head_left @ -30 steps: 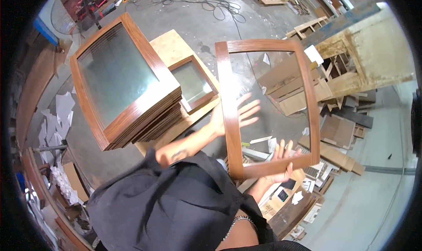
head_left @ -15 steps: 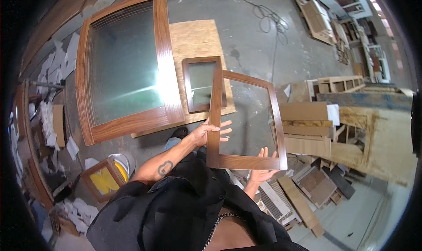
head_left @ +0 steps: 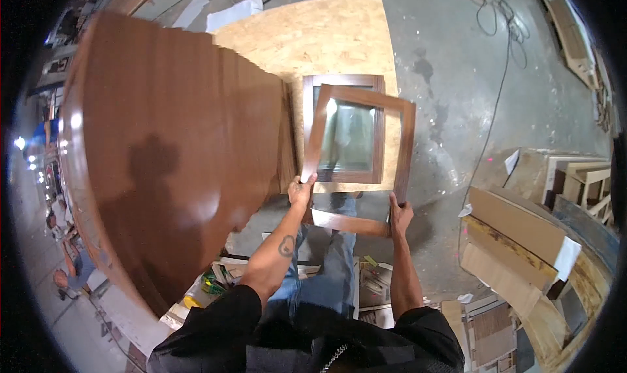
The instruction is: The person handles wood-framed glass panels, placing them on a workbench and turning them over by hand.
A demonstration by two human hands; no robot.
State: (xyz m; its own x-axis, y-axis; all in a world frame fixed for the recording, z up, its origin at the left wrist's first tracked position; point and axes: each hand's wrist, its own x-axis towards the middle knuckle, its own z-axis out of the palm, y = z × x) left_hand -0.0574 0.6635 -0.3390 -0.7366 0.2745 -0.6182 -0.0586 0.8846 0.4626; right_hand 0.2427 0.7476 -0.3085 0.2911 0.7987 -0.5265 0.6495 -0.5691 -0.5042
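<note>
I hold an empty brown wooden frame (head_left: 405,144) out in front of me, tilted over the floor. My left hand (head_left: 300,191) grips its near left corner and my right hand (head_left: 400,215) grips its near right corner. Directly below the held frame lies a smaller brown glazed frame (head_left: 343,176) flat on a sheet of chipboard (head_left: 326,40). To the left a tall stack of large brown frames (head_left: 176,144) fills the view, its top glossy and reflecting my shadow.
Grey concrete floor (head_left: 457,59) with a black cable (head_left: 496,20) lies ahead. Wood offcuts and boards (head_left: 516,242) are piled at the right. Papers and small tools (head_left: 372,281) lie by my feet. Other people (head_left: 72,268) show at the far left edge.
I have leaned in toward the stack and the chipboard. The held frame has come lower and now hangs right over the small glazed frame; both hands keep their grip.
</note>
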